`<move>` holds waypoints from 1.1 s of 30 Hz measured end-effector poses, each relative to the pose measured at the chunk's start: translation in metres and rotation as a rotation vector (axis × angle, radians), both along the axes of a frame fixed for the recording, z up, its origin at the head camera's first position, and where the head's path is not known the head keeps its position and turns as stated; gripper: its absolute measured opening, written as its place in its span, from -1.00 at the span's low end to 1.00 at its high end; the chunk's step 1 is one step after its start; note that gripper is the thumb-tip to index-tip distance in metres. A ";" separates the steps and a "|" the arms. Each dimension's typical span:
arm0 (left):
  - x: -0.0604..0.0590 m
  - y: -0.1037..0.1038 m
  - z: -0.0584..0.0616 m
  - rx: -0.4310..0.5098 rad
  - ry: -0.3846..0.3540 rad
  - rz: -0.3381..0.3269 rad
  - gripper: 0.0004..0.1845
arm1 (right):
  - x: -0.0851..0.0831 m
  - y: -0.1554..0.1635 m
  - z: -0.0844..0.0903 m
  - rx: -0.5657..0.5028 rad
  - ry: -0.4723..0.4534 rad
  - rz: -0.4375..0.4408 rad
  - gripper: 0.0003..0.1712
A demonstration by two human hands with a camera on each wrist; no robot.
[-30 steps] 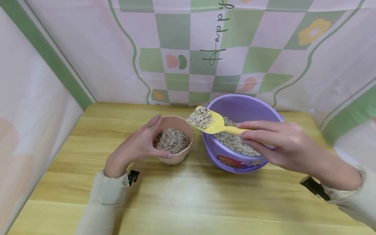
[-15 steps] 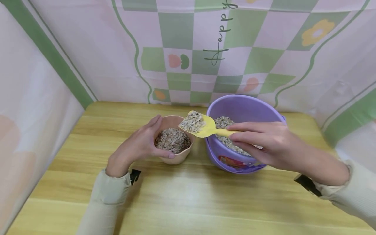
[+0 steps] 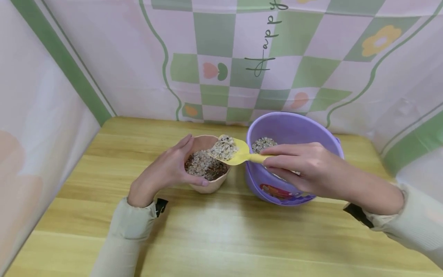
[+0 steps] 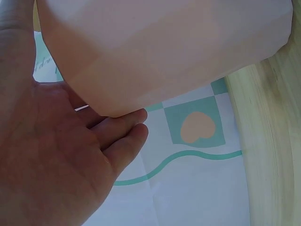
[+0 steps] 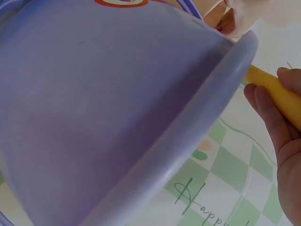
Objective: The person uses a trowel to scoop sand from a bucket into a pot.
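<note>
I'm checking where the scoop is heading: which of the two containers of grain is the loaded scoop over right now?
The small pink cup, held by the left hand. The yellow scoop in the right hand is above its rim, left of the purple bucket.

A light wooden counter (image 3: 221, 234) with pale plank stripes fills the lower view, softly glossy near its middle. Along its far edge hangs a pink-and-green checked cloth backdrop (image 3: 242, 57) printed with flowers, hearts and cursive lettering. Plain pinkish cloth panels (image 3: 38, 115) with green bands close off the left and right edges.
</note>
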State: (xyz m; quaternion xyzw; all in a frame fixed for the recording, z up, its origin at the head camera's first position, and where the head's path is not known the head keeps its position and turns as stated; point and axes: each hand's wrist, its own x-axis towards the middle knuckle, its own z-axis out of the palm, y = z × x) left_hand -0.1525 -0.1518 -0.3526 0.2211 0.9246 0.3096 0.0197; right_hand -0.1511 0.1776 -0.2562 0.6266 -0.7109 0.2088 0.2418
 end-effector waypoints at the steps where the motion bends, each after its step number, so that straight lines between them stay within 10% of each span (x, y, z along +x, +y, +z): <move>1: 0.000 0.000 0.000 0.007 0.014 -0.009 0.31 | 0.000 0.000 0.001 0.015 -0.012 -0.004 -0.63; 33: 0.001 0.002 0.001 0.009 0.022 -0.017 0.25 | -0.003 -0.011 0.018 0.197 0.068 0.045 -0.62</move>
